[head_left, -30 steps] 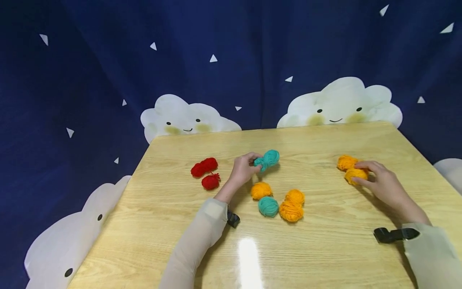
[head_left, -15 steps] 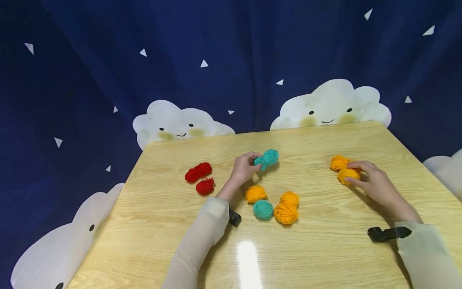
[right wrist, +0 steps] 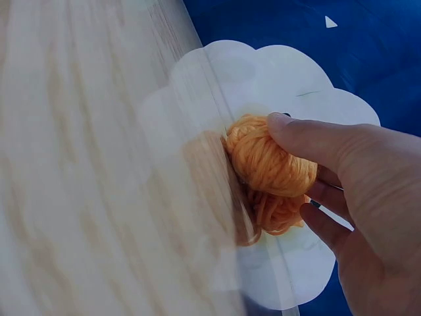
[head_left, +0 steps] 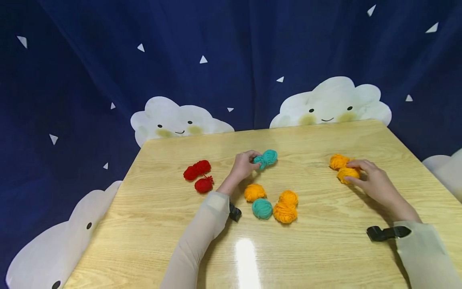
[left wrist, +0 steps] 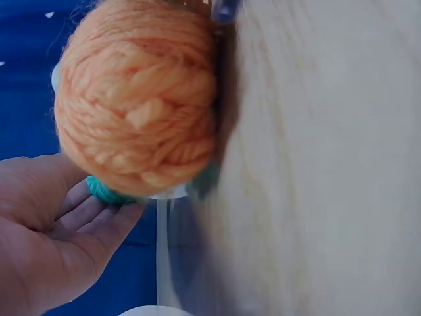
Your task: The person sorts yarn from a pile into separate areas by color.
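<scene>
My left hand (head_left: pixel 244 165) pinches one end of a teal skein of yarn (head_left: pixel 269 157), tied at its middle, near the back centre of the table. In the left wrist view, teal yarn (left wrist: pixel 105 191) shows at the fingers, largely hidden by an orange yarn ball (left wrist: pixel 138 99) close to the camera. On the right, my right hand (head_left: pixel 377 184) holds the nearer lobe of orange yarn (head_left: pixel 348 174) between thumb and fingers. A second orange lobe (head_left: pixel 338 161) touches it from behind. The right wrist view shows the thumb on top of the orange yarn (right wrist: pixel 273 161).
Between the arms lie an orange yarn ball (head_left: pixel 254 192), a teal ball (head_left: pixel 262 208) touching it, and a two-lobed orange skein (head_left: pixel 286 210). Left of my left hand are a red skein (head_left: pixel 197 170) and a red ball (head_left: pixel 203 184). A dark blue curtain (head_left: pixel 216 24) hangs behind the wooden table (head_left: pixel 325 257).
The head view has shifted, so everything appears farther left. Against the table, my left hand has carried the teal skein slightly to the right. My right hand stays on the orange yarn.
</scene>
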`<move>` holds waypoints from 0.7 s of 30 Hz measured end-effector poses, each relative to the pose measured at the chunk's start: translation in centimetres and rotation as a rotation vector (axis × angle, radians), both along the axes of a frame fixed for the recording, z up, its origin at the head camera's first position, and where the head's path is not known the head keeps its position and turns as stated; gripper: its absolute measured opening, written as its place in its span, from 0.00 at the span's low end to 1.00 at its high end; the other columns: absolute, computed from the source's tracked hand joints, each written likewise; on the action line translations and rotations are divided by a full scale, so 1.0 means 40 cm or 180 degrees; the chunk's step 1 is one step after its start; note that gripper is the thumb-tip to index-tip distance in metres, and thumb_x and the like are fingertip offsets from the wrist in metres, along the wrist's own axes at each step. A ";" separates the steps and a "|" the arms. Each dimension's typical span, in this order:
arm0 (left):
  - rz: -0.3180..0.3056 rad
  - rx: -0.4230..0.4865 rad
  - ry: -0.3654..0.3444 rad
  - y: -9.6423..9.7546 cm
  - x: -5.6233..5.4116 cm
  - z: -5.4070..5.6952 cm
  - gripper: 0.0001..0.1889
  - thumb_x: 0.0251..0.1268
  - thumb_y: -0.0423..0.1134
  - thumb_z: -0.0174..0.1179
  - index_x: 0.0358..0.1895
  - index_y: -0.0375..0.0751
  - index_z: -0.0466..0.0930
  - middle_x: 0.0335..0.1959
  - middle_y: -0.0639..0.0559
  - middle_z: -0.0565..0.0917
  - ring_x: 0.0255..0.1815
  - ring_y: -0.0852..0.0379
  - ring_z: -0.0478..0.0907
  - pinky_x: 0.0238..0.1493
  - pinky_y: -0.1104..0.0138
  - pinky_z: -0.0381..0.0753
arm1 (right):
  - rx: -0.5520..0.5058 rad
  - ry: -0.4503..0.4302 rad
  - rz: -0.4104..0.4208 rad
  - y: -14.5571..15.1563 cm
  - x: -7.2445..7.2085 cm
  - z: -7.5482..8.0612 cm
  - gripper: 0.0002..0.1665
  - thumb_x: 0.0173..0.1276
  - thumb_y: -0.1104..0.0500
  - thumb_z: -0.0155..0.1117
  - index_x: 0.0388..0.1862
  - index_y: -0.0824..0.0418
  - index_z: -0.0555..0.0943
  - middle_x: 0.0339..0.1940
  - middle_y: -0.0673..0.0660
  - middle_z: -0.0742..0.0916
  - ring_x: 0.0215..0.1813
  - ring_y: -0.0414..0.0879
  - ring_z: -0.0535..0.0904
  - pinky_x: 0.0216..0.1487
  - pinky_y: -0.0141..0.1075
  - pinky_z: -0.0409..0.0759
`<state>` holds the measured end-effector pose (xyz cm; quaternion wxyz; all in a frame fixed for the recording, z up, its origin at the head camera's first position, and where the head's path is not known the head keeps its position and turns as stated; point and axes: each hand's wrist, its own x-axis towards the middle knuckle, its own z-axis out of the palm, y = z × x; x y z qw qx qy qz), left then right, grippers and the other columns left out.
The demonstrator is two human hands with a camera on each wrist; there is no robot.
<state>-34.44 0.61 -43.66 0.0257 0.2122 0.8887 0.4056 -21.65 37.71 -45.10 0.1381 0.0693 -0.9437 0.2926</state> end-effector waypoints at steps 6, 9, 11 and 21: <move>-0.0033 -0.0083 0.0015 -0.005 -0.004 -0.002 0.15 0.65 0.32 0.63 0.55 0.39 0.82 0.53 0.45 0.86 0.51 0.49 0.82 0.53 0.64 0.83 | -0.0014 0.0000 0.0032 0.002 0.000 0.000 0.22 0.69 0.56 0.65 0.56 0.69 0.75 0.58 0.71 0.76 0.59 0.69 0.70 0.55 0.65 0.67; -0.0032 -0.0109 -0.0015 -0.008 -0.004 -0.002 0.15 0.65 0.33 0.63 0.55 0.39 0.82 0.53 0.45 0.86 0.51 0.50 0.82 0.53 0.64 0.82 | -0.0021 -0.0007 0.0038 0.002 -0.001 0.000 0.22 0.69 0.57 0.65 0.56 0.68 0.75 0.58 0.71 0.76 0.59 0.70 0.70 0.55 0.65 0.67; -0.0024 -0.0133 -0.0046 -0.009 -0.005 -0.001 0.16 0.65 0.33 0.63 0.55 0.39 0.81 0.53 0.45 0.85 0.51 0.50 0.82 0.53 0.64 0.82 | -0.0017 -0.0007 0.0035 0.002 -0.002 0.001 0.22 0.69 0.57 0.65 0.56 0.68 0.75 0.58 0.71 0.76 0.59 0.70 0.70 0.55 0.65 0.67; -0.0035 -0.0294 -0.0103 -0.010 -0.007 -0.001 0.17 0.64 0.33 0.64 0.56 0.39 0.80 0.52 0.45 0.85 0.49 0.51 0.81 0.52 0.65 0.81 | -0.0005 -0.0042 0.0014 0.001 -0.001 0.002 0.23 0.70 0.56 0.64 0.57 0.68 0.75 0.58 0.70 0.76 0.60 0.69 0.70 0.54 0.63 0.68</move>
